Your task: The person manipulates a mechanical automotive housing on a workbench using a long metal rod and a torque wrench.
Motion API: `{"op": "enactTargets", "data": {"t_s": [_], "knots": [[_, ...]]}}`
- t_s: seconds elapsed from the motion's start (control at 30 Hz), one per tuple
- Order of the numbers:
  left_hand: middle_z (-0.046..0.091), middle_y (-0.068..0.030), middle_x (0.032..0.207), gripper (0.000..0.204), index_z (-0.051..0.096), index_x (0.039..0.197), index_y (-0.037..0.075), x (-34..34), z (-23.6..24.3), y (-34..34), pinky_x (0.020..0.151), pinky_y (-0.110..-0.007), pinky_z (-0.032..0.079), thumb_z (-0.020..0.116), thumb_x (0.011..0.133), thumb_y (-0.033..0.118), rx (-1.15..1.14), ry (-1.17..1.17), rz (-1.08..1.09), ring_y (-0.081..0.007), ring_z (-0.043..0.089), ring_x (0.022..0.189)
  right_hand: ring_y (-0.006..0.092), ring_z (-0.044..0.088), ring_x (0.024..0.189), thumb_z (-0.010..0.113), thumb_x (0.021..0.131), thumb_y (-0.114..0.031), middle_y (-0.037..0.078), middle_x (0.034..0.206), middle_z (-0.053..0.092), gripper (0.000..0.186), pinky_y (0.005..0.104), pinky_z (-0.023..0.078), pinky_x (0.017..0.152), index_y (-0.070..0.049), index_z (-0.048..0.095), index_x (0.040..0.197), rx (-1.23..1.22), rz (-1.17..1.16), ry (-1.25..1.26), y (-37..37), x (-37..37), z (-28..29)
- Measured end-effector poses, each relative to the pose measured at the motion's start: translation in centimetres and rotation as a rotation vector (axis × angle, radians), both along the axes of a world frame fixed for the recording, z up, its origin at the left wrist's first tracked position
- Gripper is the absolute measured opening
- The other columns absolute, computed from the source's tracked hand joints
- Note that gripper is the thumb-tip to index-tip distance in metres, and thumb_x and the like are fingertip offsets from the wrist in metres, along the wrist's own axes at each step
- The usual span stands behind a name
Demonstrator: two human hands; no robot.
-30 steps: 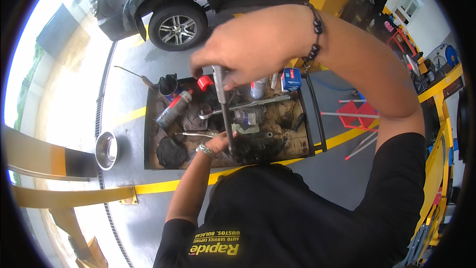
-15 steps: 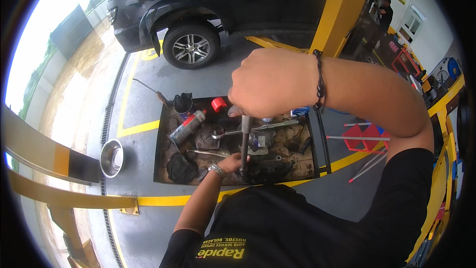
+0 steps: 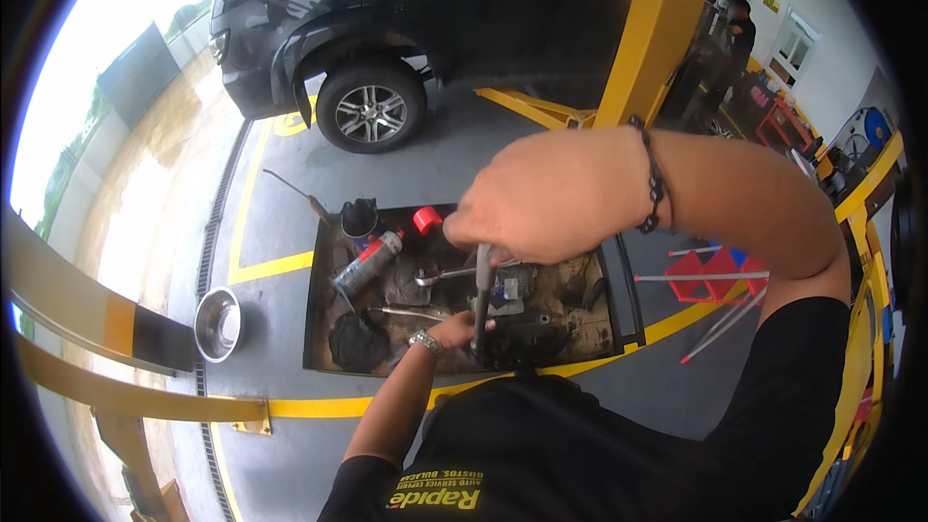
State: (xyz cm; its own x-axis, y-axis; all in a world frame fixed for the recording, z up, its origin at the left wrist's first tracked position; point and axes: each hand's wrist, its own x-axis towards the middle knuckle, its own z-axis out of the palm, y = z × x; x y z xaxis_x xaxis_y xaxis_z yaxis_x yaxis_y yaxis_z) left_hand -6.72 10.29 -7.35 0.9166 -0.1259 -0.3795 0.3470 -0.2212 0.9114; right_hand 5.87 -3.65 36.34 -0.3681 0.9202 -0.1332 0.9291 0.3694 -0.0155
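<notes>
My right hand (image 3: 551,193) is raised, its fist closed round the top of an upright grey metal rod-like tool (image 3: 482,280). Lower down, my left hand (image 3: 452,331) wraps its fingers about the same tool near its bottom end. That end meets dark parts (image 3: 527,340) in a black-rimmed tray (image 3: 311,329); the exact contact is hidden. Beyond my left hand lie a long chrome wrench (image 3: 449,274) and a thin light-handled tool (image 3: 411,311). A spray can (image 3: 372,263), a red cap (image 3: 426,219) and a black cloth (image 3: 358,340) are also in the tray.
A metal bowl (image 3: 220,324) stands on the floor at left. Red-and-white racks (image 3: 710,274) are at right. A dark car (image 3: 464,29) and a yellow lift post (image 3: 646,29) stand beyond. Yellow lift arms (image 3: 145,401) reach in from the left. A person (image 3: 739,34) is far right.
My right hand, on the top of the tool, has shifted slightly right and down in the picture. The view has tipped a little, so the tray sits lower. Both grips look the same.
</notes>
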Motion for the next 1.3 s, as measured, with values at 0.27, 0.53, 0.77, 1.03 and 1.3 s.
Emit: {"op": "enactTargets", "data": {"t_s": [0.27,0.53,0.77,1.03,1.3], "knots": [[0.069,-0.0118,0.095,0.069,0.068,0.110,-0.003,-0.7,0.5,-0.7,0.082,-0.035,0.051,0.061,0.092,0.064,-0.028,-0.068,0.073,-0.0187,0.063,0.092,0.0366,0.068,0.068,0.067,0.088,-0.032,0.017,0.067,0.065,0.031,0.0422,0.052,0.060,-0.002,0.063,0.083,0.317,0.165,-0.051,-1.2,-0.6,-1.1],[0.070,-0.0157,0.114,0.069,0.066,0.123,-0.001,-0.4,0.7,0.0,0.095,-0.036,0.049,0.062,0.093,0.061,0.001,-0.026,-0.004,-0.0221,0.062,0.108,0.0397,0.067,0.074,0.069,0.088,-0.028,0.019,0.071,0.066,0.031,0.0479,0.052,0.065,0.001,0.062,0.096,0.078,-0.064,-0.144,-0.2,-1.7,0.8],[0.071,-0.0135,0.111,0.067,0.066,0.123,-0.002,-0.2,0.7,-0.3,0.092,-0.034,0.050,0.066,0.091,0.058,0.018,0.044,0.035,-0.0201,0.063,0.104,0.0409,0.067,0.080,0.065,0.092,-0.040,0.018,0.077,0.068,0.036,0.0482,0.054,0.072,-0.003,0.066,0.091,-0.082,-0.189,-0.115,-0.1,-1.2,0.3],[0.071,-0.0123,0.110,0.043,0.068,0.120,-0.002,-0.2,0.2,-0.2,0.091,-0.033,0.051,0.068,0.092,0.031,-0.067,-0.056,0.008,-0.0195,0.065,0.102,0.0386,0.067,0.090,0.071,0.088,-0.028,0.018,0.087,0.069,0.031,0.0461,0.054,0.079,-0.002,0.064,0.102,0.013,-0.131,0.066,-0.5,-0.1,-0.6],[0.073,-0.0140,0.112,0.036,0.071,0.117,-0.001,0.4,-0.3,0.9,0.092,-0.034,0.052,0.059,0.093,0.023,-0.264,-0.020,0.026,-0.0219,0.067,0.103,0.0381,0.067,0.083,0.071,0.088,-0.028,0.018,0.079,0.068,0.029,0.0417,0.054,0.074,-0.002,0.064,0.099,0.125,-0.101,0.137,-1.2,0.6,-1.8]]}}
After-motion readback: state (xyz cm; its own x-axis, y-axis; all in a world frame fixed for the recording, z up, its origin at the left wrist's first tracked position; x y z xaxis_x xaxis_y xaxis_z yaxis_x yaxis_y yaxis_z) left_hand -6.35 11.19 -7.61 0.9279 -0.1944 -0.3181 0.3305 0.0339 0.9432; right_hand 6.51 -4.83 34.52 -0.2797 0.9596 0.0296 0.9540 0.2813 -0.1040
